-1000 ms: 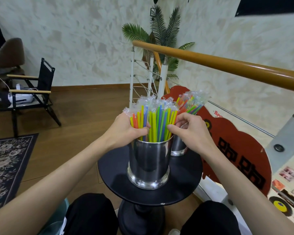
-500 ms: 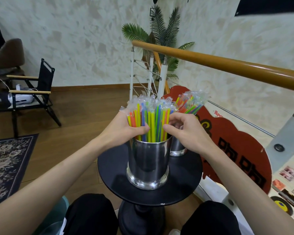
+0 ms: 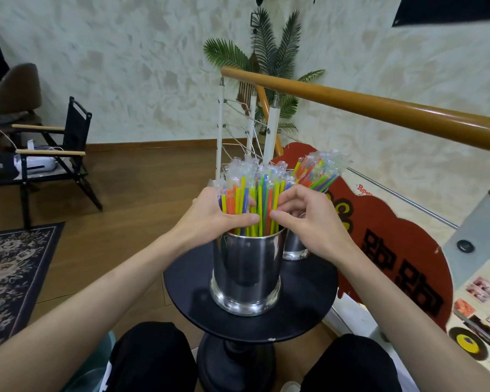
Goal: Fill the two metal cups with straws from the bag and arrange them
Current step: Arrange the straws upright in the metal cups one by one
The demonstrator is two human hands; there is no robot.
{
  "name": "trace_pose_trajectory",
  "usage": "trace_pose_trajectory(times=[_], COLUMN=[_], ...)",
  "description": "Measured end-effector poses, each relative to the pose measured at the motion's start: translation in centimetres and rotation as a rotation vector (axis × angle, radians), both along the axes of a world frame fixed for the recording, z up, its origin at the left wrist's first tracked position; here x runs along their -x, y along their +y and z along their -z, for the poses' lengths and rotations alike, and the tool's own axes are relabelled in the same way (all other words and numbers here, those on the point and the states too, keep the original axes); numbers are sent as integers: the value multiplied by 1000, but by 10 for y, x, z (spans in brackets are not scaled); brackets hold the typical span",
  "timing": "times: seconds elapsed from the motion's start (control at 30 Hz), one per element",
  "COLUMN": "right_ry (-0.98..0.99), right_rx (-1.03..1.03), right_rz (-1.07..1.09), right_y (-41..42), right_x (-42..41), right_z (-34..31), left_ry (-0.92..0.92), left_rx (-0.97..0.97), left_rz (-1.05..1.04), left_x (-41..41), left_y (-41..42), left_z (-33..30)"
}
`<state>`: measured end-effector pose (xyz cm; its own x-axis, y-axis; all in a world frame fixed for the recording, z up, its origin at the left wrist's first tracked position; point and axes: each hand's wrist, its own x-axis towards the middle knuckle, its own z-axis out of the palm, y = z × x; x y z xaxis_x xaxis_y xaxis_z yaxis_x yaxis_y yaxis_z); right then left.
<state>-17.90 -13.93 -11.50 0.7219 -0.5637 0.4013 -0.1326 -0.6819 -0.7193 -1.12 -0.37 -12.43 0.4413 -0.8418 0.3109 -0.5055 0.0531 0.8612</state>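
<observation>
Both forearms are bare to the lower edge of the view, with no sleeves, watch or rings showing on the left hand or right hand. Black trousers cover both knees. A white mark shows on the left leg's fabric.

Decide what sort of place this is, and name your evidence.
Probably a café or small shop landing: wrapped straws stocked in metal cups, a red shaped signboard, and a wooden stair handrail.

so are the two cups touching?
Cannot tell. In the head view the right hand and near cup hide where the far cup would meet it.
</observation>
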Motion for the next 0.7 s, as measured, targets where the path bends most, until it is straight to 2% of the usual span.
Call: trace_pose_trajectory(times=[0.43, 0.7], right_ry=[26, 104], right_rx=[-56, 41], right_rz=[-51, -116], right_y=[6, 10], right_x=[-1, -8], right_z=[-5, -13], left_ry=[16, 9], left_rx=[4, 21], left_rz=[13, 40], left_x=[4, 3], left_y=[0, 1], left_z=[-2, -4])
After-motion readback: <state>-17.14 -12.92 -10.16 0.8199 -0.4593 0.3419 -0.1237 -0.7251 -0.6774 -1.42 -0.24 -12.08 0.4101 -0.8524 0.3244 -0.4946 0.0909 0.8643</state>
